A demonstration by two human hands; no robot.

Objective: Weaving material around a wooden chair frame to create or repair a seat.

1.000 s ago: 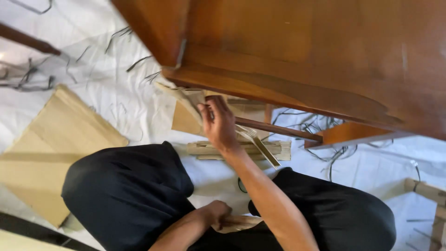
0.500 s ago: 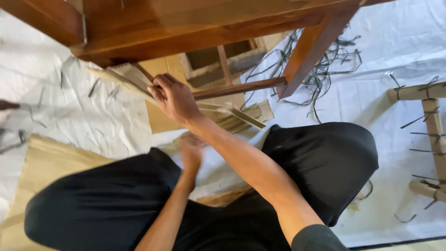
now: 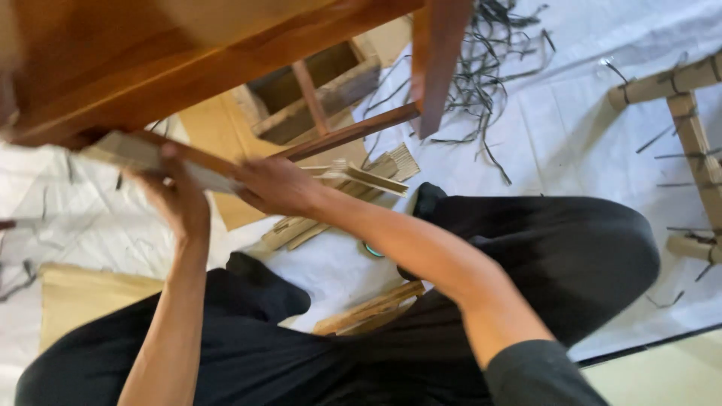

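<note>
Both hands — left hand (image 3: 180,201), right hand (image 3: 278,186) — gripped a cardboard strip (image 3: 226,177) under the wooden chair (image 3: 188,53); a hard tug risked tearing it.

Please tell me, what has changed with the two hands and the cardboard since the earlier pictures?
The left hand has risen from the lap and now grips the cardboard strip beside the right hand. The right hand has stayed on that strip, under the wooden chair. The view has also swung round. The black strips still lie on the white sheet.
</note>
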